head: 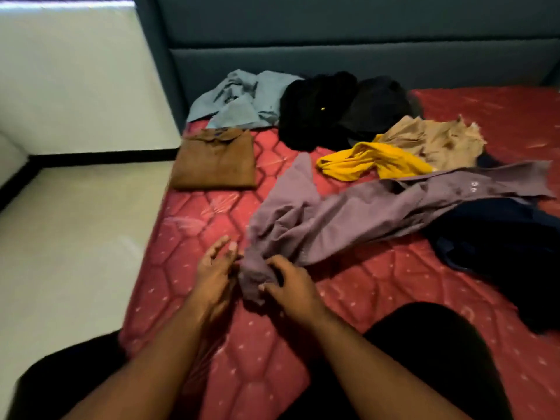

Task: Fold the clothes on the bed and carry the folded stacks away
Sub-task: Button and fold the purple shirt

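Shirt: the purple shirt [348, 213] is lying crumpled across the red mattress [212, 344].
Right hand [291, 286]: fingers are pinching its near end.
Left hand [215, 268]: fingers spread, seemingly touching nothing.
Advice: spread it flat first.
Done: brown shirt [215, 162] is folded.

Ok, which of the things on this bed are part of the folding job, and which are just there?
Part of the job:
- mauve long-sleeved shirt, gripped by the right hand; left hand open beside it
- folded brown shirt
- crumpled pale blue shirt
- black garments
- yellow garment
- beige garment
- navy garment

Just there:
- red quilted mattress
- grey padded headboard
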A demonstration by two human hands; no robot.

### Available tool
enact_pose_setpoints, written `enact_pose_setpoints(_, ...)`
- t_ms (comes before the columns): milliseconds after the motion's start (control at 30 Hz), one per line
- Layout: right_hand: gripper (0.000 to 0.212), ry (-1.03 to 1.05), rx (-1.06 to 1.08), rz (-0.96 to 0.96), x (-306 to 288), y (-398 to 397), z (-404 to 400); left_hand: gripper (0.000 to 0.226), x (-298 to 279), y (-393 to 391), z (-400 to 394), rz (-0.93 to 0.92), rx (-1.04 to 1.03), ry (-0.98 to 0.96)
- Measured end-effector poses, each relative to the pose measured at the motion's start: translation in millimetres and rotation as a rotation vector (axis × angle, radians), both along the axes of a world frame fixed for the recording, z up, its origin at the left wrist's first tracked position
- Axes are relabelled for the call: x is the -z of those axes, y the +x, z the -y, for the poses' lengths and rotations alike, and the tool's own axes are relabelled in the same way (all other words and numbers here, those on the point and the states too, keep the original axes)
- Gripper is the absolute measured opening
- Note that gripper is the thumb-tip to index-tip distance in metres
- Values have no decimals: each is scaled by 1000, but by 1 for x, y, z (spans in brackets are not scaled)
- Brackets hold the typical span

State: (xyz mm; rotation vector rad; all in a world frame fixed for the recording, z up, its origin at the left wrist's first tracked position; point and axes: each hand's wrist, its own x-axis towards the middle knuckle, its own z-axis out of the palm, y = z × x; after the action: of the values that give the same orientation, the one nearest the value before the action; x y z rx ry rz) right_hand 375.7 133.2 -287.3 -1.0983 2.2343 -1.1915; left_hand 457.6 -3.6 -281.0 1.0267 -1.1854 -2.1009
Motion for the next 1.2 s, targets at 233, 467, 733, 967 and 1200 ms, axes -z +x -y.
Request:
enact_pose_setpoints(233,25,-181,-88,423,-24,58,7,42,-1,107,-19,61,151,-333)
enact_pose_setpoints(467,30,-167,-215,741,-74,85,-8,22,-27,114,-38,-60,149,-547)
enact_pose_setpoints(733,27,-242,-115,-479,-171,46,9,20,-107,62,-26,-194,-27,-575)
enact_pose_setpoints(967,16,-188,-46,-378,-402,-22,63,16,-311,-4,61,-112,53,-1198)
enact_pose_setpoints(1200,19,147,38,-554,-568,-42,80,31,-490,-19,112,290,278,-1749)
